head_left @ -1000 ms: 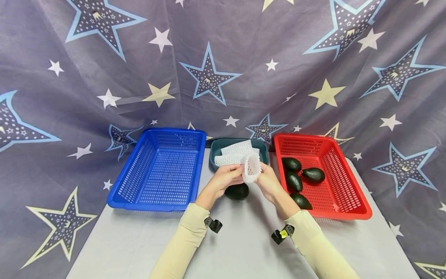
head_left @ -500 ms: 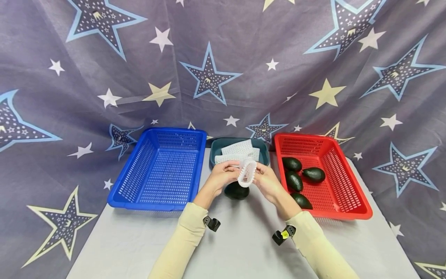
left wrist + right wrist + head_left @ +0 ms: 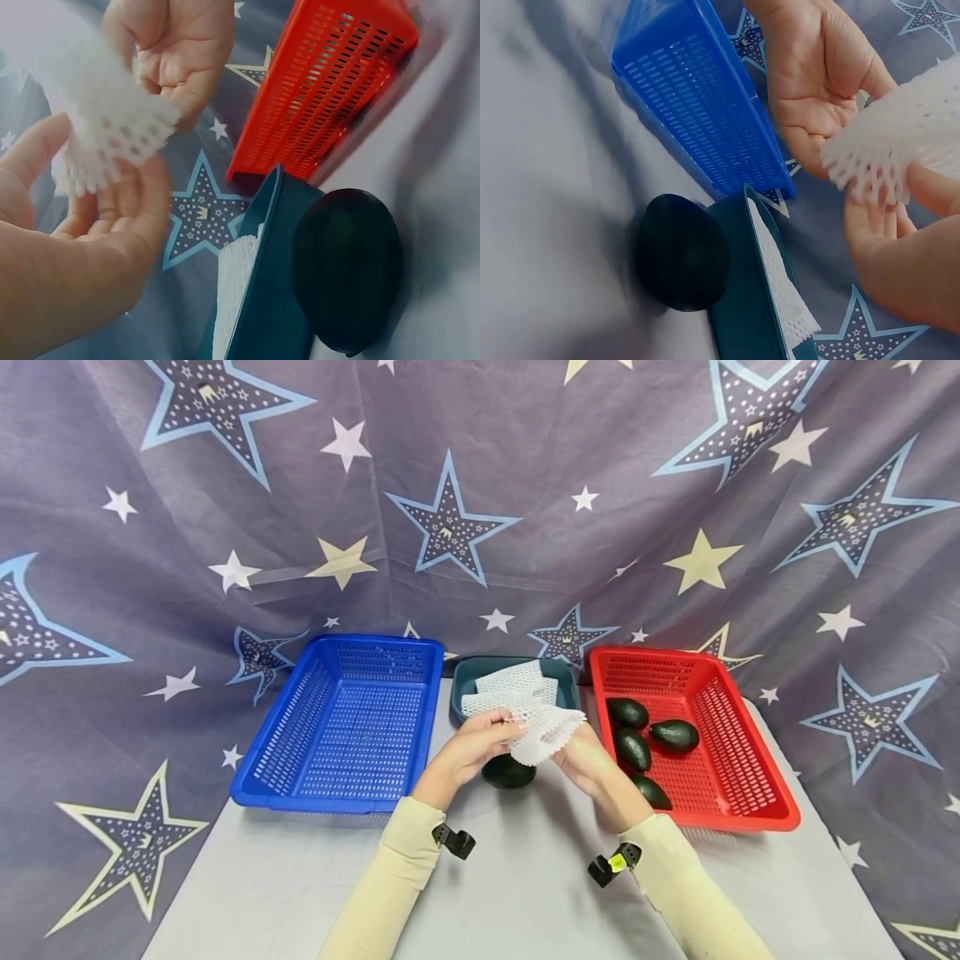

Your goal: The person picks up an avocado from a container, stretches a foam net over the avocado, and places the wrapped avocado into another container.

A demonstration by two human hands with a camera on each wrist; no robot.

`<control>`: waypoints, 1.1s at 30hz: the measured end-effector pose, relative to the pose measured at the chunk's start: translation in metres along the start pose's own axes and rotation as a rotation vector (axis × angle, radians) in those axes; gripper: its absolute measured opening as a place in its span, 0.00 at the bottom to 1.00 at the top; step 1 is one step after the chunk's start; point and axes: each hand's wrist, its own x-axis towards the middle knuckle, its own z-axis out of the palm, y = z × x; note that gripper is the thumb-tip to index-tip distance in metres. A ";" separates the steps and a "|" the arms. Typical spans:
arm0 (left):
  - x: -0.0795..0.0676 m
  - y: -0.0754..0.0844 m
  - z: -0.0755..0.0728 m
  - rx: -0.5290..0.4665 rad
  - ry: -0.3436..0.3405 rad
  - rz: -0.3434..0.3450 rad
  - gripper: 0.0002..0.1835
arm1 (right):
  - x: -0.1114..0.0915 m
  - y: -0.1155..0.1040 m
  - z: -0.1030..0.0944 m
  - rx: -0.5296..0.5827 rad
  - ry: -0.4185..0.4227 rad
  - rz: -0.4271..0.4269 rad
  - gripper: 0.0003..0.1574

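Observation:
A white foam fruit net (image 3: 551,735) is held between both hands in front of the dark green tray (image 3: 459,703). My left hand (image 3: 468,750) pinches it from the left, thumb on the mesh and fingers behind, as the left wrist view shows. On the other side, my right hand (image 3: 922,262) grips it between thumb and fingers; in the head view the net partly covers those fingers. The net looks flattened, its scalloped edge (image 3: 154,131) toward the camera. Below the hands a dark green avocado (image 3: 508,772) lies on the table by the tray.
More white foam nets (image 3: 510,681) lie in the green tray. A blue basket (image 3: 243,789) stands at left with nothing seen inside. The red basket (image 3: 750,820) at right holds several avocados (image 3: 675,737). A star-patterned cloth (image 3: 450,593) hangs behind the table.
The net's round opening faced the camera earlier; now the net is tilted to the right and flattened. Both hands have shifted slightly around it. The avocados and baskets stay put.

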 end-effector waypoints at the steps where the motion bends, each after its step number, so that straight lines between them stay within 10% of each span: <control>1: 0.000 0.000 0.000 -0.022 0.005 0.014 0.05 | 0.000 -0.001 0.000 0.020 -0.027 0.011 0.21; 12: -0.003 0.000 -0.002 0.085 0.004 0.026 0.27 | 0.002 -0.001 -0.001 -0.018 -0.061 0.135 0.22; 20: -0.007 -0.004 -0.005 0.100 -0.024 -0.061 0.18 | 0.005 0.008 -0.010 -0.078 -0.032 0.087 0.19; 26: -0.004 -0.019 -0.002 0.156 0.196 -0.021 0.13 | 0.006 0.030 -0.011 -0.088 0.218 0.030 0.15; 33: 0.002 -0.039 0.004 0.376 0.469 0.129 0.10 | 0.011 0.060 -0.010 -0.372 0.524 -0.144 0.05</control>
